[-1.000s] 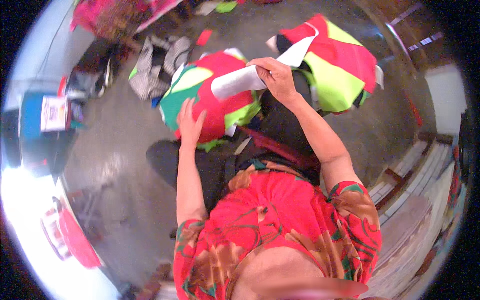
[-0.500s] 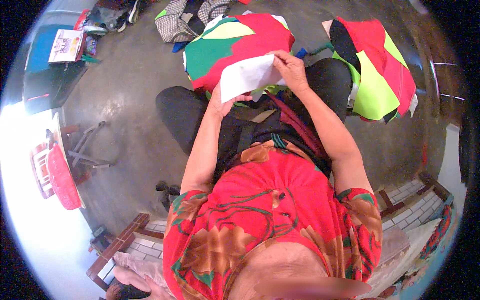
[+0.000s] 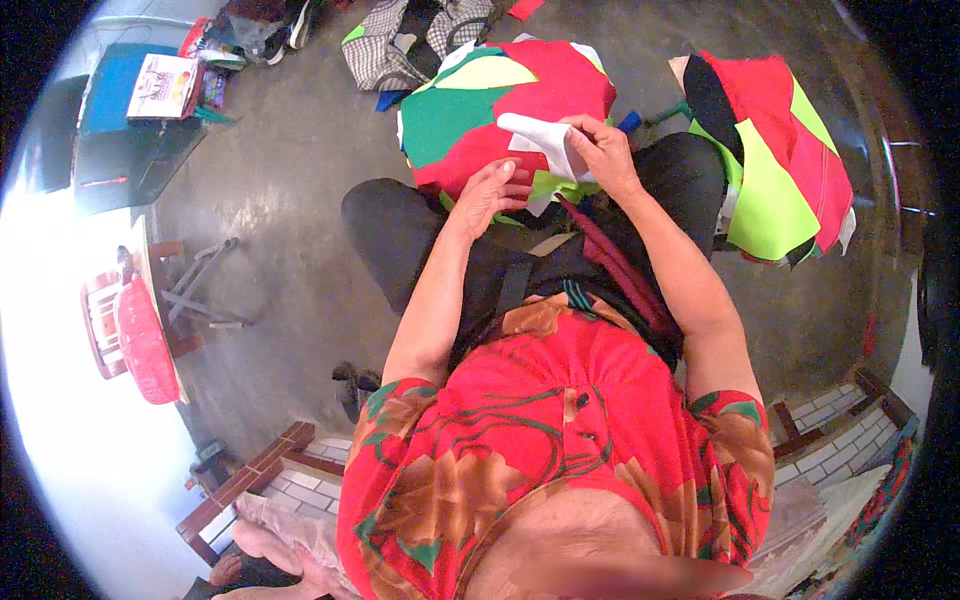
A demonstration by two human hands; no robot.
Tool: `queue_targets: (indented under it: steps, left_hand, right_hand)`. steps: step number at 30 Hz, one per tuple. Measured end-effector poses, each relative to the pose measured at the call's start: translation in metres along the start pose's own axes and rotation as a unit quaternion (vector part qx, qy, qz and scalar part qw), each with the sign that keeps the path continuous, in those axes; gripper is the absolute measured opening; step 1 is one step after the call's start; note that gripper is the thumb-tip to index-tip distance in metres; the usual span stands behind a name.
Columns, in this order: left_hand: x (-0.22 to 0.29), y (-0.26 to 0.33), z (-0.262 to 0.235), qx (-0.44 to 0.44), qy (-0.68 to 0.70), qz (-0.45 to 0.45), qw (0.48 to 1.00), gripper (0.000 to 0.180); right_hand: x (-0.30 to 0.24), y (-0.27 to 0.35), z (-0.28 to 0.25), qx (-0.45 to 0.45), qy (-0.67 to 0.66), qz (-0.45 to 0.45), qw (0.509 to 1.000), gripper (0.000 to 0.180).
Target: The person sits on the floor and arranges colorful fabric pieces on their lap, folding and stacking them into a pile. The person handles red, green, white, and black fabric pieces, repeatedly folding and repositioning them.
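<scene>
white piece (image 3: 550, 138) pinched in right hand (image 3: 608, 160); left hand (image 3: 484, 198) half-open near fabric heap (image 3: 455, 122); left's grip, any container beneath, unclear

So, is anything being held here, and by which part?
The right grip holds a white sheet near its right-hand end; the left grip is open and appears to hold nothing.

Over a bulky red, green and lime cloth pile (image 3: 500, 98), the right hand (image 3: 605, 158) is pinching a curled white sheet (image 3: 540, 134); the left hand (image 3: 484, 200) is curving over its near side.
</scene>
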State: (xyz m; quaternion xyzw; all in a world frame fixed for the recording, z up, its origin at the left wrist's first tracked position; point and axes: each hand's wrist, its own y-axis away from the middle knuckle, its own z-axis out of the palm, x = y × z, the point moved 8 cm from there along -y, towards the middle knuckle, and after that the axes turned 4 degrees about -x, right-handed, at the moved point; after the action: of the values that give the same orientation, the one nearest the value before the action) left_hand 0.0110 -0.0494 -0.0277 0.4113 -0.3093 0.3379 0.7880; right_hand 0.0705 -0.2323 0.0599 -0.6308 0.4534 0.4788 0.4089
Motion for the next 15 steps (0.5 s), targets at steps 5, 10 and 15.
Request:
queue_targets:
  steps: [5, 10, 15]
  left_hand:
    - [-0.017, -0.007, 0.022, -0.093, 0.046, -0.074, 0.992, 0.062]
    - [-0.014, -0.016, 0.027, -0.069, 0.09, -0.019, 0.993, 0.061]
    - [0.003, -0.019, 0.001, 0.014, 0.186, 0.093, 0.978, 0.044]
  right_hand:
    - [0.013, -0.002, 0.011, -0.07, -0.175, 0.049, 0.981, 0.017]
    - [0.007, 0.007, 0.033, -0.197, -0.179, 0.085, 0.96, 0.02]
    - [0.015, 0.016, 0.058, -0.292, -0.212, 0.079, 0.929, 0.026]
